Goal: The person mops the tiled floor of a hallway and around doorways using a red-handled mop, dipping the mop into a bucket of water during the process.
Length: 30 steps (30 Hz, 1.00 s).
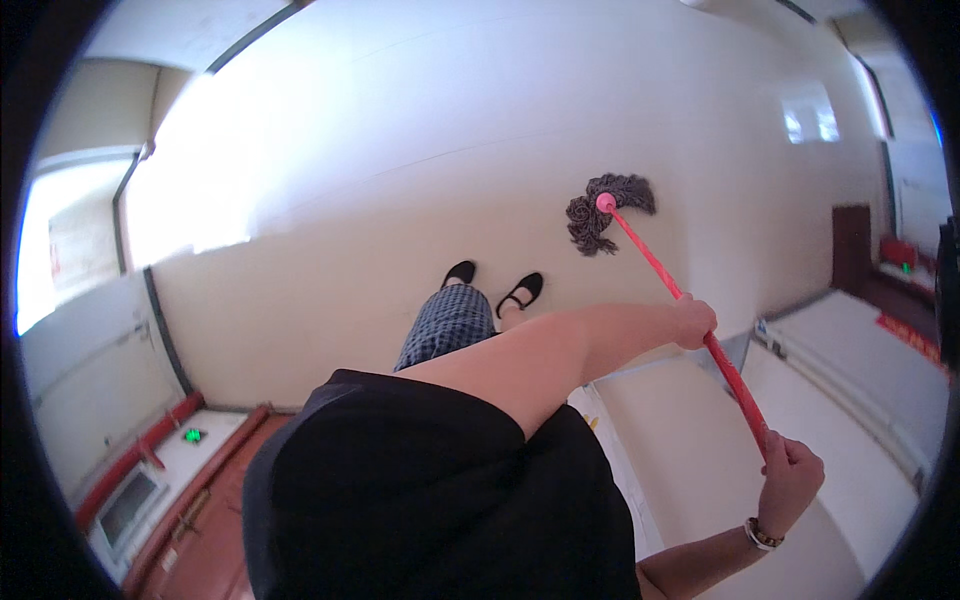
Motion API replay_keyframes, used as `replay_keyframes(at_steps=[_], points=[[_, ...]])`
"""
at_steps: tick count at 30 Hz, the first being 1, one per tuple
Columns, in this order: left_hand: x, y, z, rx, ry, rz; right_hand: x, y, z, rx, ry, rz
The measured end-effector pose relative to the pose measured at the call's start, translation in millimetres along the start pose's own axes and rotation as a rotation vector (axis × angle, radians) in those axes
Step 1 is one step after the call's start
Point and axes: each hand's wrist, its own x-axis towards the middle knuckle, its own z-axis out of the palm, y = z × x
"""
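Note:
A string mop with a dark grey head (611, 206), a pink socket and a red handle (652, 255) reaches from the floor to the lower right. Its strands lie spread on the pale floor (337, 322), in front and to the right of my feet. My left hand (695, 322) is closed around the middle of the handle, with the arm stretched across my body. Farther up, close to the handle's top end, my right hand (792, 480) grips it; a banded watch (763, 534) is on that wrist.
My feet in black shoes (525, 291) stand on the shiny floor, which reflects bright light. At lower left are a reddish-brown door (217, 540), red pipes (184, 409) and a green lit sign (193, 435). White wall surfaces (825, 375) and a dark red door (851, 247) stand at right.

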Motion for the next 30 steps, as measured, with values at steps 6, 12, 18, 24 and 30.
replay_keyframes(at_steps=[6, 12, 18, 24, 30], points=[[-104, -64, -65, 0.026, 0.117, -0.245, 4, -66, 10, 0.131, -0.177, -0.335], [-255, -191, -106, 0.188, 0.081, -0.552, -1, -168, 117, 0.133, -0.573, -0.652], [-432, -338, -80, 0.510, 0.354, -0.893, -77, -290, 278, 0.194, -0.833, -0.888], [-538, -334, -75, 0.345, 0.332, -1.241, -155, -348, 325, 0.270, -0.938, -0.982], [-481, -286, -41, 0.294, 0.171, -1.283, -123, -279, 297, 0.106, -0.872, -0.997]])
